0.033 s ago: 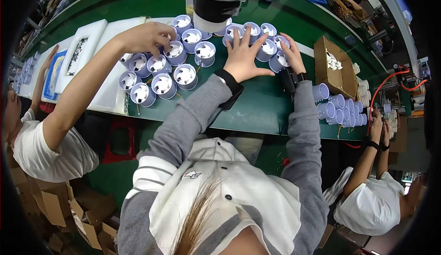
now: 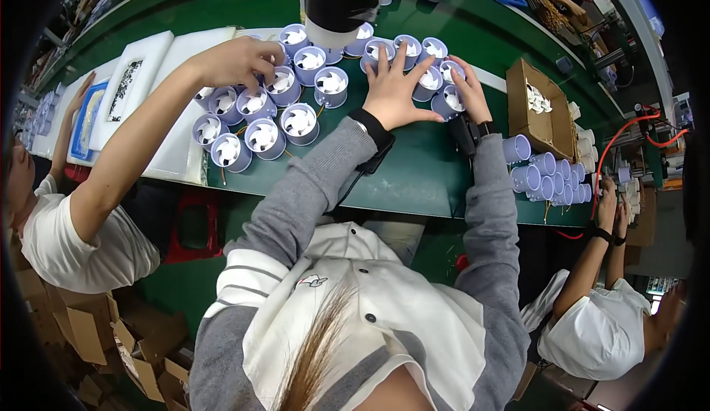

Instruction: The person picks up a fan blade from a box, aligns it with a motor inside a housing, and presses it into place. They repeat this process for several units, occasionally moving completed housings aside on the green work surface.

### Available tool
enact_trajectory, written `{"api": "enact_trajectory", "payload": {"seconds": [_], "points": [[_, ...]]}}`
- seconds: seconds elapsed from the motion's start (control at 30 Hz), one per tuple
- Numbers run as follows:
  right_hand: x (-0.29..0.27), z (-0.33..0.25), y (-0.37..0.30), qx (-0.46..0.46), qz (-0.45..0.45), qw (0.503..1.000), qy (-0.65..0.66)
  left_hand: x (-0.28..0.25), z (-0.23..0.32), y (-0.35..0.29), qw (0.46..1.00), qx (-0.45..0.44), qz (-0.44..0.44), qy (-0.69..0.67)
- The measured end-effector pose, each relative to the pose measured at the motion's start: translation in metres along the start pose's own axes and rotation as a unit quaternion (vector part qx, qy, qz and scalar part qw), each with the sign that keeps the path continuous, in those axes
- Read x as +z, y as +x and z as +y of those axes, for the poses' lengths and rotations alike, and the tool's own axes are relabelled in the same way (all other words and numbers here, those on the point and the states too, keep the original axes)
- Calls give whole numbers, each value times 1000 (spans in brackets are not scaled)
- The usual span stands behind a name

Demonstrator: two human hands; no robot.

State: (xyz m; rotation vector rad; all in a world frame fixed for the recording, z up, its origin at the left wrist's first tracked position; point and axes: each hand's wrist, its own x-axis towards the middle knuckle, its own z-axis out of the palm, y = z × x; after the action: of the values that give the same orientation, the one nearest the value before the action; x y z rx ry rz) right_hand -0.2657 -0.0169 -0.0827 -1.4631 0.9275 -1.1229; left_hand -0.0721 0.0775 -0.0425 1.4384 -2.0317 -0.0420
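Observation:
My left hand [image 2: 393, 93] lies over a group of lavender fan cups [image 2: 427, 82], fingers spread wide, the fingertips touching or just above the rims. On the group's right side, my right hand [image 2: 472, 94] rests against the nearest cups with its fingers extended and apart. Each cup is a short round housing with a white bladed fan wheel inside. My palms and fingers partly hide several of them. Left of my left hand stands another group of such fan cups [image 2: 299, 121], and a co-worker's hand [image 2: 248, 62] reaches over it.
A black-and-white cylindrical fixture [image 2: 336, 11] hangs above the bench. An open cardboard box [image 2: 543, 126] with white parts stands at the right, beside several stacked lavender cups [image 2: 526, 178]. White foam slabs [image 2: 133, 85] lie at the left. Co-workers sit on both sides.
The view has shifted slightly, so the overhead fixture appears a little further left and up. Both my hands keep almost the same place over the cups.

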Motion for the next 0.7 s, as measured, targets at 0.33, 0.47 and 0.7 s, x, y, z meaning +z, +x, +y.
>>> {"api": "enact_trajectory", "payload": {"seconds": [0.33,0.47,0.7], "points": [[84,-9,-73,27,141,978,153,-21,6,-46,998,2,-62,-32],[115,-21,-85,61,130,971,192,-44,-3,-69,997,21,-44,-67],[139,-19,-69,81,85,961,252,-56,-30,-71,996,30,-31,-74]]}}
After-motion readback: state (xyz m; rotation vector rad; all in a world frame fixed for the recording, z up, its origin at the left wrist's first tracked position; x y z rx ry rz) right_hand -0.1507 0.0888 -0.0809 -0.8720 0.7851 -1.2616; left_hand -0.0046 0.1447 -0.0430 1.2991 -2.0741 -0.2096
